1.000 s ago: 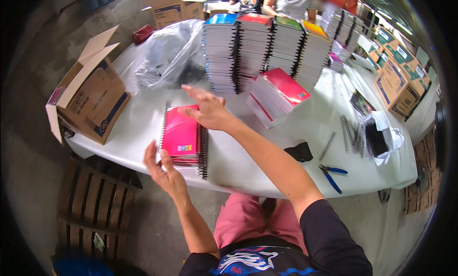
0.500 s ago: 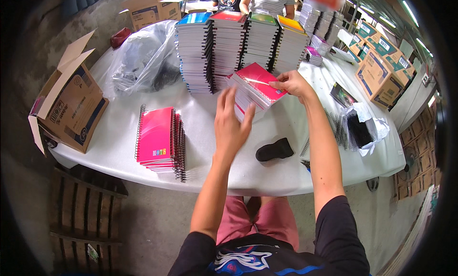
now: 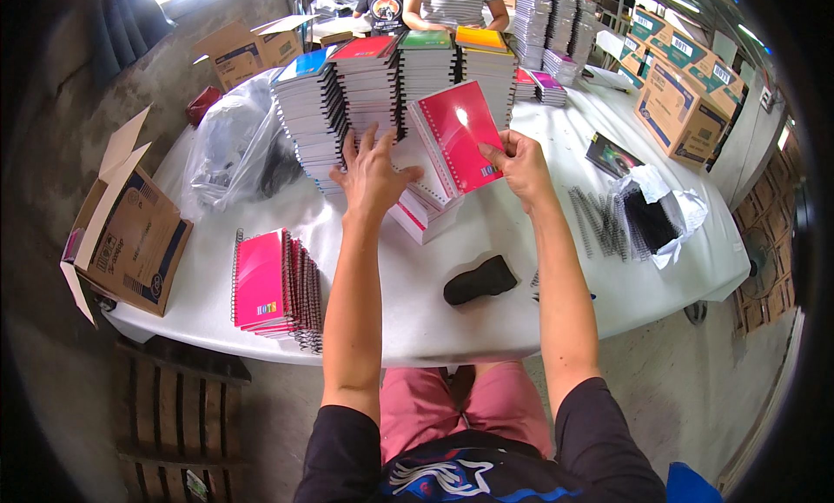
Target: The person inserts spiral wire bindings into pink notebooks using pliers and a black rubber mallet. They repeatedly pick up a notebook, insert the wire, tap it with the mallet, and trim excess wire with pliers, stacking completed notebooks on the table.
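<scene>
My right hand (image 3: 521, 168) pinches the lower right corner of a pink-covered notebook (image 3: 465, 129), thumb on its front. Small punched holes run down its left edge, and no coil shows in them. The notebook is tilted up above a pile of loose white page blocks (image 3: 421, 215) with pink edges. My left hand (image 3: 373, 177) is open with fingers spread, over the left side of that pile and in front of the tall notebook stacks; whether it touches the pile I cannot tell. A stack of coil-bound pink notebooks (image 3: 261, 281) lies at the left front.
Tall stacks of bound notebooks (image 3: 369, 77) stand behind my hands. A black soft-looking object (image 3: 479, 280) lies near the front edge. Loose coils (image 3: 598, 221) and black coils in white wrapping (image 3: 656, 225) are at right. An open carton (image 3: 130, 238) stands at left. People (image 3: 456, 3) are across the table.
My right hand has tipped the pink notebook more upright, and more of the white pile below it shows. My left hand has shifted left with fingers spread wider. The view has turned slightly.
</scene>
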A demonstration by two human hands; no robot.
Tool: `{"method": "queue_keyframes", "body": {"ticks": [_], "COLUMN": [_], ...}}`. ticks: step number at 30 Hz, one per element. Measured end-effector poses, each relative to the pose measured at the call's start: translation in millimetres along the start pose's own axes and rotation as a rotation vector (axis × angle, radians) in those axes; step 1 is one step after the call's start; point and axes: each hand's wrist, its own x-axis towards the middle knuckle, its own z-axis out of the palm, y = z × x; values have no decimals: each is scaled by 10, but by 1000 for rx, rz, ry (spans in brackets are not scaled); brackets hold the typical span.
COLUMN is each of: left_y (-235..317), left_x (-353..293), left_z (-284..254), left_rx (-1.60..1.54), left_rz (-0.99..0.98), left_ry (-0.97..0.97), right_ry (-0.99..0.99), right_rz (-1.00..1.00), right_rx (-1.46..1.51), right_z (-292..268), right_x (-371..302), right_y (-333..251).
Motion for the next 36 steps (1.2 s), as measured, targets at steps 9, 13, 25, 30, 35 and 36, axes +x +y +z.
{"method": "queue_keyframes", "body": {"ticks": [9, 13, 25, 30, 35, 36], "left_y": [279, 328, 264, 271, 69, 113], "left_x": [-64, -57, -1006, -1556, -1985, -1998], "left_z": [-39, -2, -363, -362, 118, 147], "left_rx": [-979, -352, -922, 91, 287, 267], "left_rz": [-4, -102, 53, 373, 395, 378], "left_ry": [-106, 38, 91, -162, -40, -6], "right_ry": [-35, 99, -79, 172, 93, 41], "right_rz": [43, 89, -104, 354, 78, 32], "right_rx": [-56, -464, -69, -1191, -789, -711], "right_z": [-85, -89, -87, -1018, -1069, -1012], "right_x": [122, 210, -1098, -900, -721, -778], "right_y": [-33, 33, 192, 832, 906, 632]}}
